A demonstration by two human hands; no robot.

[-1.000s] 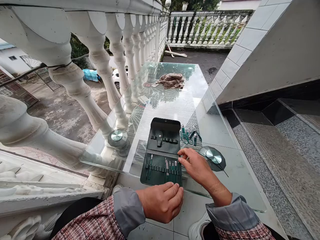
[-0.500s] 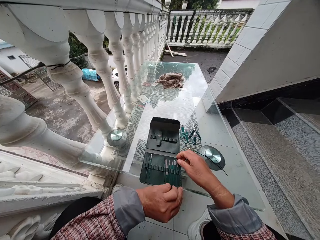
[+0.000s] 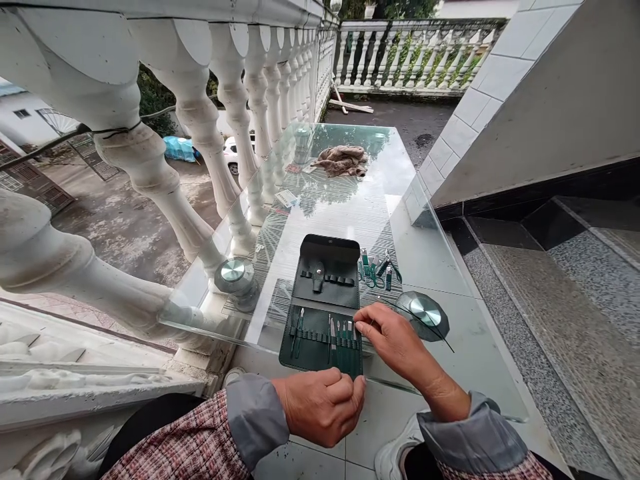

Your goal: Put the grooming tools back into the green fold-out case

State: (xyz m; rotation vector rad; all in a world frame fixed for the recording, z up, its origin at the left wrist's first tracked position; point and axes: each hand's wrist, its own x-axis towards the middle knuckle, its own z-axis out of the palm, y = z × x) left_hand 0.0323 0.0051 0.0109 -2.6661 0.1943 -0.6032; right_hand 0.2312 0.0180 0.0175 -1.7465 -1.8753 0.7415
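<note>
A dark green manicure case (image 3: 320, 357) lies unfolded on the glass table. Several slim manicure tools (image 3: 334, 333) stand in its elastic loops, most towards the right side. My left hand (image 3: 323, 405) is closed at the case's near right edge, its fingertips partly hidden behind the knuckles. At the right edge of the case, my right hand (image 3: 393, 337) pinches the upper end of the outermost tool, mostly covered by the fingers. Beyond it, green-handled nail clippers and small scissors (image 3: 376, 270) lie in a pile beside the case.
The glass table (image 3: 435, 267) rests on round metal-capped supports (image 3: 425, 312). A crumpled brown cloth (image 3: 343, 160) lies at its far end, a small card (image 3: 286, 198) nearer. White balusters (image 3: 170, 180) line the left; granite steps (image 3: 540, 287) rise on the right.
Both hands stay almost where they were. My right hand shifts very slightly at the case's right edge; the case and the piled tools look unmoved.
</note>
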